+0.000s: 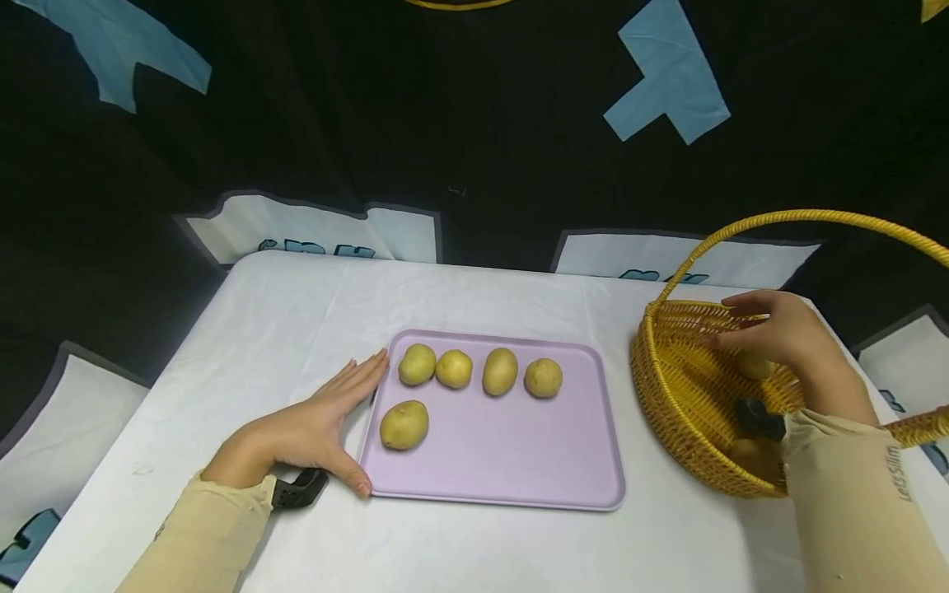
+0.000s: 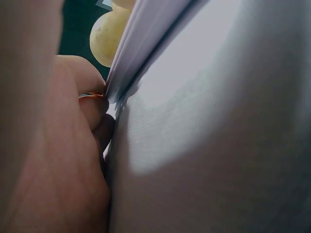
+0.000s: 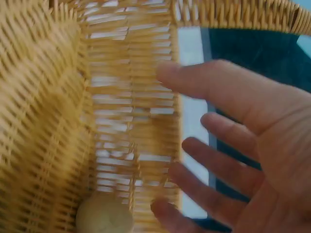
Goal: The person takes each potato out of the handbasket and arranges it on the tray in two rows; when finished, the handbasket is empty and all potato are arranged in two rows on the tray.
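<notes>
Potatoes lie on a lilac tray (image 1: 511,461), four in a row... several in all, including a larger potato (image 1: 404,425) near its left side. My left hand (image 1: 315,428) rests with spread, straight fingers along the tray's left edge, thumb at the near corner. In the left wrist view, the fingertips meet the tray's rim (image 2: 141,43). On the right, my right hand (image 1: 793,338) hangs over a wicker basket (image 1: 667,395), fingers apart and holding nothing. A potato (image 3: 104,214) sits inside the basket below the fingers, and another potato (image 1: 756,457) is partly hidden by the wrist.
The basket's tall handle (image 1: 801,216) arches over the right arm. A white cloth covers the table (image 1: 460,543). Behind it hangs a black curtain (image 1: 408,123) with blue and white patches.
</notes>
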Demonstrator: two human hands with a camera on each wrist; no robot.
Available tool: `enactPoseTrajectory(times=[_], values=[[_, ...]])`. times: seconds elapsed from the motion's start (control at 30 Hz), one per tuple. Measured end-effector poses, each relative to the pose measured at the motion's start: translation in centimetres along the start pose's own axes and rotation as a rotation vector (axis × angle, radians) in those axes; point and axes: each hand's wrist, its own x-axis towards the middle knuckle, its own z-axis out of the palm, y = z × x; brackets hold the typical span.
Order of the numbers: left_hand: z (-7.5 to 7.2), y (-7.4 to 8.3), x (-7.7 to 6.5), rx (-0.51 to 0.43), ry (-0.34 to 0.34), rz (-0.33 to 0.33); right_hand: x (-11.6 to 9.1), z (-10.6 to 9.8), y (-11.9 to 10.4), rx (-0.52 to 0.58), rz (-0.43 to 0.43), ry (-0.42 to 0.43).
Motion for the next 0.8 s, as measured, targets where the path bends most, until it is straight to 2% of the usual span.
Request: enactPoseTrajectory(times=[0.17,0.3,0.4,0.47,0.57,0.8], values=[[-0.1,0.0,0.1,0.006,-0.001,0.008,0.0,-0.6,1.7,0.045,0.157,-0.050],[-0.1,0.0,0.1,0.009,-0.001,0.004,0.1,-0.3,2.8,0.006,0.219,-0.105],[-0.1,0.1,0.0,0.006,0.001,0.002,0.3,0.1,3.4,-0.053,0.219,-0.104],[-0.1,0.1,0.0,0.003,0.001,0.003,0.4,0.3,3.6,-0.038,0.213,-0.096],[-0.1,0.2,0.0,0.001,0.000,0.000,0.7,0.7,3.8,-0.028,0.169,-0.094],[-0.1,0.1,0.0,0.003,-0.002,0.004,1.4,1.8,4.4,-0.012,0.053,-0.159]])
